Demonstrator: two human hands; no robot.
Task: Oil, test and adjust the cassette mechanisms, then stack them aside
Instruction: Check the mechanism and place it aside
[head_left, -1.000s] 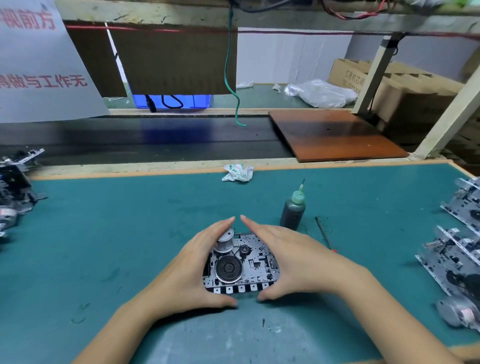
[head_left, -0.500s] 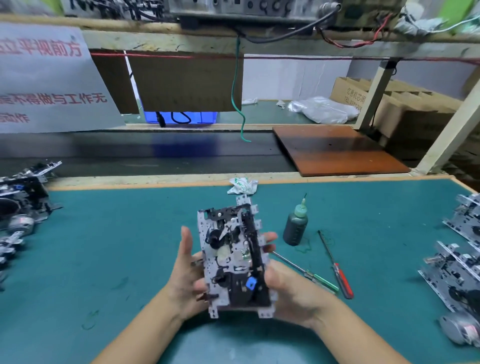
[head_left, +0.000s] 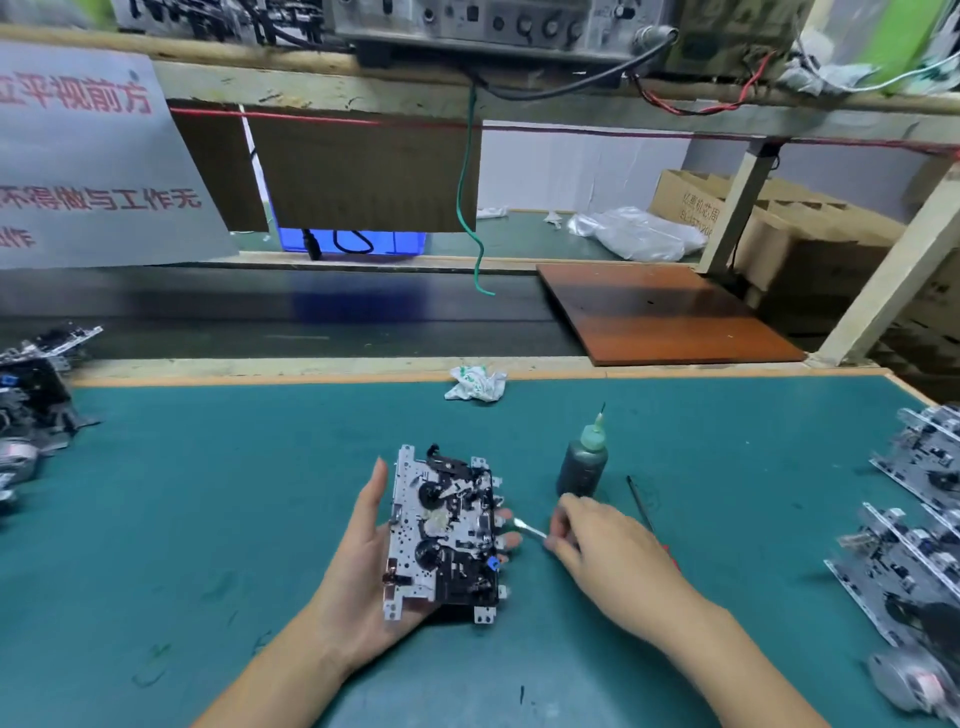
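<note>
Hands part company over a cassette mechanism (head_left: 445, 530) at a factory bench: half a second earlier both cradled the unit upright between them, and now the left hand (head_left: 363, 566) alone supports it from beneath, palm up, fingertips showing past its right edge and thumb raised along its left edge, the metal chassis lying face-up just above the green mat (head_left: 208, 493). The right hand (head_left: 597, 540) has dropped away to the mat beside it, where its curled fingers pinch a thin screwdriver (head_left: 527, 529), the bright shaft showing between hand and mechanism; that tool lay untouched on the mat in the earlier frame. A second screwdriver (head_left: 638, 501), dark-shafted, lies just behind the right hand, its handle mostly hidden by the wrist. An oil bottle (head_left: 583, 465) with a green needle nozzle stands upright just beyond the right hand, its body dark; how full it is cannot be told. More mechanisms are ranked along the mat's right edge (head_left: 914, 540), and another heap (head_left: 36, 395) sits at the left edge. A crumpled wrapper (head_left: 475, 383) rests at the mat's far border, and cardboard boxes (head_left: 769, 228) stand behind the bench at the right, their contents out of sight.
</note>
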